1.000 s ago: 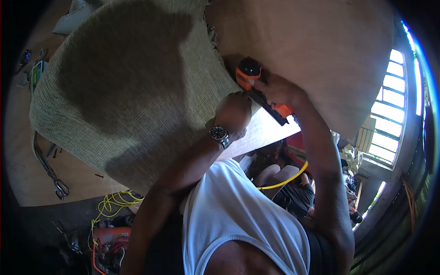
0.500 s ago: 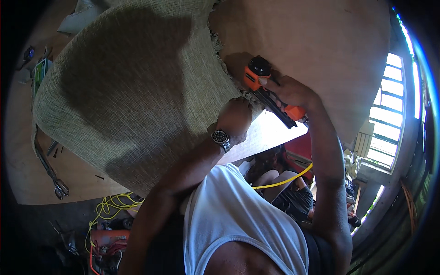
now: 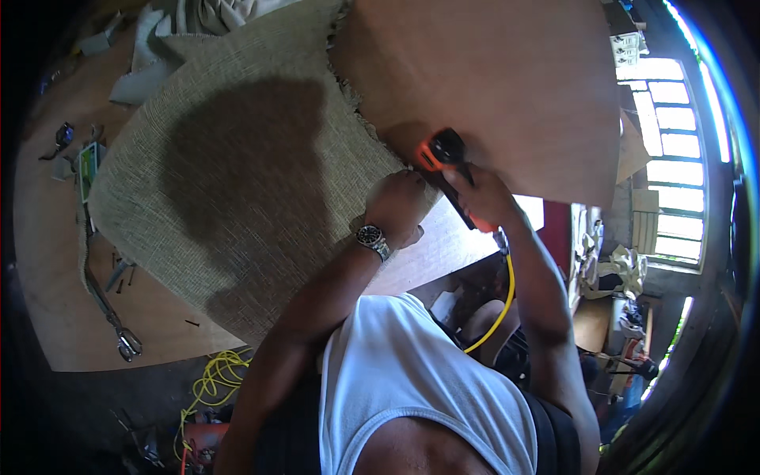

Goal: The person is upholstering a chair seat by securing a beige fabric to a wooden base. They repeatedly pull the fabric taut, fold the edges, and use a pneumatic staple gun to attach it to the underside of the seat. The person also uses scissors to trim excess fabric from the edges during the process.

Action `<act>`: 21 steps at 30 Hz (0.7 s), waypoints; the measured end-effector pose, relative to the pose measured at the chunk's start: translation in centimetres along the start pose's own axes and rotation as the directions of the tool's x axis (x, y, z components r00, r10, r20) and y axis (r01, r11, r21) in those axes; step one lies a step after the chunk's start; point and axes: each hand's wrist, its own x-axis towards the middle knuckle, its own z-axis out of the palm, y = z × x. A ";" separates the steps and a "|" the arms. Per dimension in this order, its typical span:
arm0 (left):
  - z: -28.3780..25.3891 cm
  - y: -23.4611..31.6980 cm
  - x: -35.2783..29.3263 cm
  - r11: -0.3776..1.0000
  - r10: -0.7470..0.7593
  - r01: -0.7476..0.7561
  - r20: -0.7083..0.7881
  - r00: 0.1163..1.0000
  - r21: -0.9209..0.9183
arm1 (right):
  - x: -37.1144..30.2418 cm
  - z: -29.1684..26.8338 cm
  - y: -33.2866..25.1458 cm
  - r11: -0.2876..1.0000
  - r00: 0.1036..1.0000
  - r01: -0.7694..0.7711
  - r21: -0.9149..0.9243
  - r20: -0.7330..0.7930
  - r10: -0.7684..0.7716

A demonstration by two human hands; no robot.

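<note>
My left hand [image 3: 398, 204], with a metal-band watch on the wrist, is closed on the frayed edge of a coarse beige woven fabric [image 3: 245, 150]. The fabric spreads over a large part of a plywood sheet [image 3: 507, 87]. My right hand [image 3: 489, 198] grips an orange and black air stapler or nailer [image 3: 443, 150], slightly blurred. Its long dark magazine points back toward me. The tool's head is close to the fabric edge, just right of my left hand; whether it touches is hard to tell. Below both hands lies a bright white surface [image 3: 443, 247].
A yellow hose [image 3: 507, 297] runs down from the tool, and another yellow coil [image 3: 218, 376] lies on the floor at left. Metal scissors-like handles [image 3: 129, 344] and several screws [image 3: 192, 322] rest on the plywood. Pale cloth scraps [image 3: 146, 67] sit far left. A barred window [image 3: 673, 158] stands at right.
The tool and my right hand have shifted down and slightly left, closer to my left hand. My view has moved, so more of the far left and right shows. My left hand keeps its hold.
</note>
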 end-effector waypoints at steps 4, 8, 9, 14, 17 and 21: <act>-2.3 -0.8 1.1 0.999 -0.041 0.039 0.101 0.994 0.025 | -8.0 2.5 6.3 0.986 0.974 0.007 0.165 -0.225 0.031; -3.9 -0.1 3.8 0.984 -0.155 0.128 0.247 0.957 0.120 | -13.8 6.5 14.7 0.911 0.986 -0.010 0.411 -0.145 0.077; -3.8 0.7 4.7 0.961 -0.228 0.155 0.342 0.912 0.228 | -14.3 8.3 16.7 0.877 0.979 -0.030 0.480 -0.164 0.124; -0.5 4.6 6.5 0.751 -0.460 0.285 0.164 0.873 0.595 | -15.8 14.4 26.8 0.782 0.973 -0.066 0.619 -0.132 0.187; 1.0 4.2 6.3 0.747 -0.427 0.260 0.142 0.893 0.612 | -16.2 15.2 31.5 0.782 0.971 -0.095 0.616 -0.115 0.208; 1.4 2.7 6.3 0.820 -0.389 0.302 0.085 0.918 0.486 | -14.3 14.2 36.8 0.803 0.964 -0.121 0.583 -0.124 0.236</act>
